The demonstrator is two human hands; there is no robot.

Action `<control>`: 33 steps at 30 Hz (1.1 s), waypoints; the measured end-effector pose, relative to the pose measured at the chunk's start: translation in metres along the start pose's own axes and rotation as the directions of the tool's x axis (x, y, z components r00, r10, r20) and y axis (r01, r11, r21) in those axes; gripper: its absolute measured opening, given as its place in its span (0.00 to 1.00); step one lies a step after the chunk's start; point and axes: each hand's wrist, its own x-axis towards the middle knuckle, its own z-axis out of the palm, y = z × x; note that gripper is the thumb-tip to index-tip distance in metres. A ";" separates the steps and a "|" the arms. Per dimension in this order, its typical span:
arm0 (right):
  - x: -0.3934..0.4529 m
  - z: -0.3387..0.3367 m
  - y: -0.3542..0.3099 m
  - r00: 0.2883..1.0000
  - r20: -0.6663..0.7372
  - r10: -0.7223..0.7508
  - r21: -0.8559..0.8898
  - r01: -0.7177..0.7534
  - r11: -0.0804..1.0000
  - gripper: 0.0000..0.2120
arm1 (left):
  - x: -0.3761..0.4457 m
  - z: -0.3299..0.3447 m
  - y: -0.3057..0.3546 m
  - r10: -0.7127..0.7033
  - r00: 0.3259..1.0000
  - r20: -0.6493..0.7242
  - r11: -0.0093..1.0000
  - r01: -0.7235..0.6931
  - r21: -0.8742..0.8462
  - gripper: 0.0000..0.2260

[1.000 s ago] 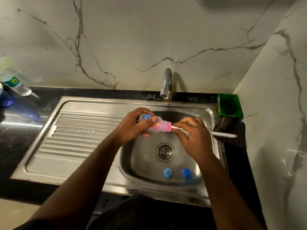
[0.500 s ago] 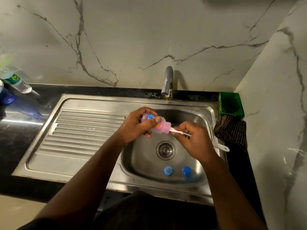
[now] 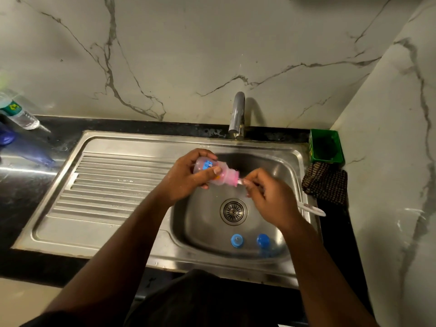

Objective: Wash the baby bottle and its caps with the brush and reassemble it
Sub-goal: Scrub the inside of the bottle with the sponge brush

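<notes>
My left hand [image 3: 186, 179] grips a small clear baby bottle [image 3: 218, 174] sideways above the sink basin [image 3: 203, 218], its mouth pointing right. A pink brush head fills the bottle's neck end. My right hand [image 3: 269, 197] holds the white brush handle [image 3: 311, 210], which sticks out behind my wrist towards the right. Two blue caps lie on the basin floor near the front: a lighter blue cap [image 3: 236, 240] and a darker blue cap [image 3: 263, 240], side by side.
The drain [image 3: 233, 211] sits mid-basin, the tap [image 3: 237, 115] behind it. A ribbed drainboard [image 3: 106, 185] lies left. A green tub [image 3: 326, 146] and a dark checked cloth [image 3: 326, 181] sit right of the sink. A plastic bottle [image 3: 20, 114] lies far left on the black counter.
My right hand has pushed the brush further into the bottle, and the handle's free end has swung down towards me. The left hand keeps its hold on the bottle.
</notes>
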 end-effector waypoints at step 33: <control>0.007 0.005 -0.021 0.995 0.010 -0.098 -0.105 0.099 0.990 0.11 | -0.010 -0.020 -0.009 0.056 0.996 0.076 0.997 -0.052 -0.048 0.13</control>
